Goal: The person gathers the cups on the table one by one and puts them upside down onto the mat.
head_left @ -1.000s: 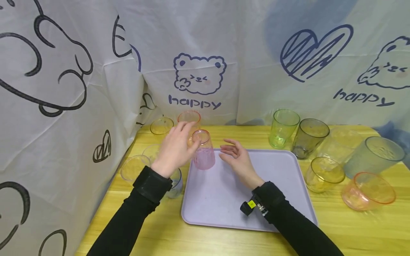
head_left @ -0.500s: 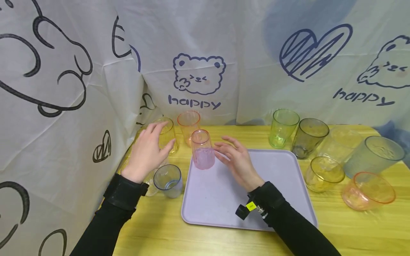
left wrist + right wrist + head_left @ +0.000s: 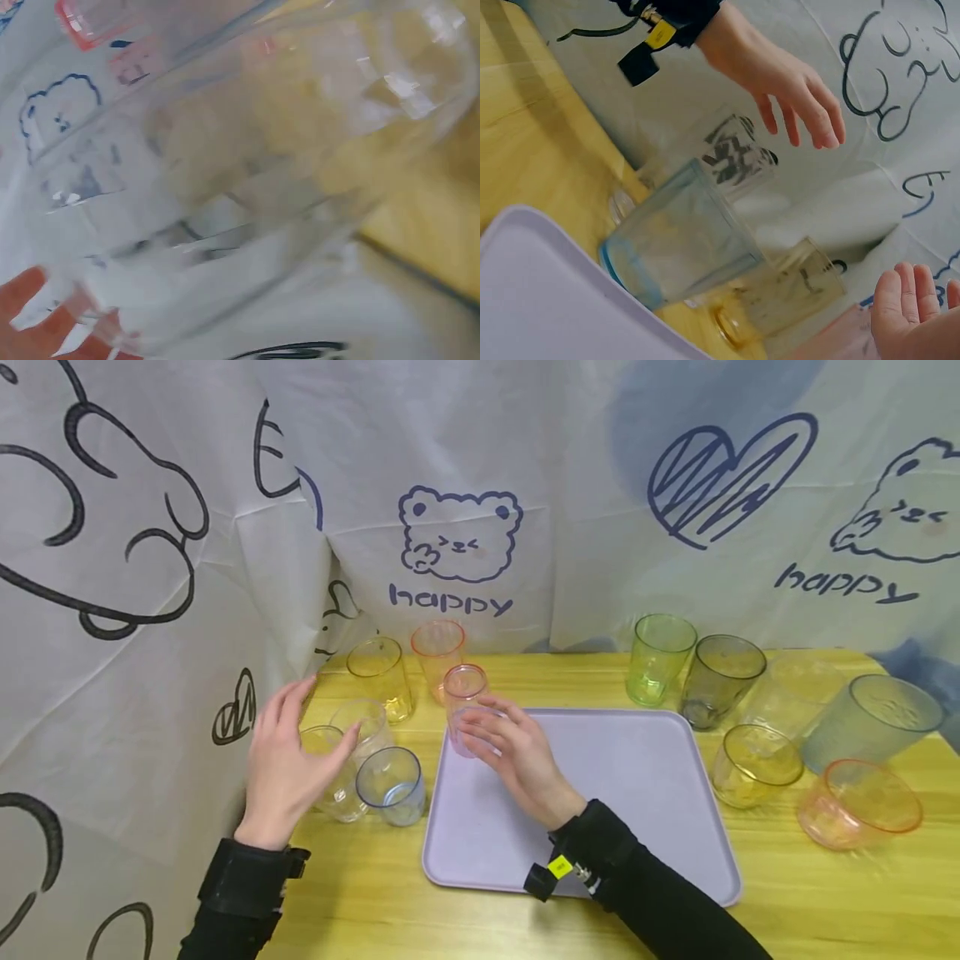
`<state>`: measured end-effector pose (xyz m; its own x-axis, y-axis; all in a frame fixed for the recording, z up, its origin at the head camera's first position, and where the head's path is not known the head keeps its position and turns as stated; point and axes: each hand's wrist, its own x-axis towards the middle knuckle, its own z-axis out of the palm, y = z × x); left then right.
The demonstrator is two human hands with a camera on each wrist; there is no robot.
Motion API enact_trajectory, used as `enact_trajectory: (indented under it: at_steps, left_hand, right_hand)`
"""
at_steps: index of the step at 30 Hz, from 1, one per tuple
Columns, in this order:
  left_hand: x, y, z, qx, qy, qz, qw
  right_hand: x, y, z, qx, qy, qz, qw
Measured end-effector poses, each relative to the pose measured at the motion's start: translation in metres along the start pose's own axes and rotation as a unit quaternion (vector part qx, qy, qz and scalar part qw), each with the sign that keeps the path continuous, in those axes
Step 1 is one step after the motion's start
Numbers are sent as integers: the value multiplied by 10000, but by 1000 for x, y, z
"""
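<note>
A pink glass (image 3: pixel 467 685) stands narrow end up on the back left corner of the lilac tray (image 3: pixel 585 810). My right hand (image 3: pixel 517 752) is in front of it with fingers extended; whether they touch the glass I cannot tell. To the left, my left hand (image 3: pixel 288 760) is spread beside a clear glass (image 3: pixel 343 797), partly hidden behind the thumb. In the left wrist view a clear glass (image 3: pixel 225 172) fills the picture, blurred, with fingertips (image 3: pixel 22 292) at its lower edge. A blue-rimmed glass (image 3: pixel 392 793) stands left of the tray.
Another clear glass (image 3: pixel 367 722), a yellow glass (image 3: pixel 382 685) and an orange glass (image 3: pixel 437 652) are at the back left. On the right stand a green glass (image 3: pixel 660 660), a grey glass (image 3: pixel 720 681) and several more. A printed cloth hangs behind the wooden table.
The left hand has come off the pink glass and moved left and nearer, to the clear glasses. The right hand has moved left, in front of the pink glass.
</note>
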<state>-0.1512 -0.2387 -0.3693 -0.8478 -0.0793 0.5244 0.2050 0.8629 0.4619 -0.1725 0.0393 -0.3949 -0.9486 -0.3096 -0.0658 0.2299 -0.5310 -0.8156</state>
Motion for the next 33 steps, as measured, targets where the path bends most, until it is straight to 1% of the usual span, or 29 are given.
enact_trajectory:
  at_steps: [2, 4, 6, 10, 13, 16, 20, 22, 26, 28, 31, 33]
  left_hand:
    - [-7, -7, 3, -254, 258, -206, 9991]
    - [-14, -14, 7, -488, 419, -422, 9970]
    - [-21, -19, 10, -721, 516, -655, 9939]
    - [-34, -26, 16, -1255, 626, -958, 9855]
    - [-41, -29, 20, -1735, 624, -1129, 9763]
    - [-46, -29, 23, -2219, 512, -1365, 9641]
    - [-50, -29, 28, -2656, 377, -1643, 9492]
    - [-52, -30, 31, -2746, 377, -1723, 9452]
    - [-56, -32, 36, -2811, 434, -1800, 9416]
    - [-58, -32, 38, -2891, 423, -1883, 9376]
    - [-60, -32, 41, -3081, 353, -2130, 9265]
    - [-60, -33, 43, -3206, 324, -2322, 9177]
  right_hand:
    - [-1, 3, 3, -60, -30, 23, 10000]
    - [-1, 6, 7, -95, -80, 89, 9999]
    - [-2, 8, 10, -111, -140, 176, 9997]
    - [-4, 14, 14, -42, -173, 287, 9994]
    - [-5, 17, 14, 25, -222, 303, 9993]
    - [-5, 19, 14, 34, -269, 314, 9991]
    - [-5, 22, 14, -3, -250, 325, 9992]
    - [-5, 24, 14, -31, -216, 352, 9991]
    - [-6, 28, 16, -112, -153, 395, 9990]
    - [-5, 30, 16, -143, -127, 398, 9990]
    - [-4, 34, 17, -185, -60, 397, 9990]
    - [-3, 37, 17, -228, -18, 389, 9990]
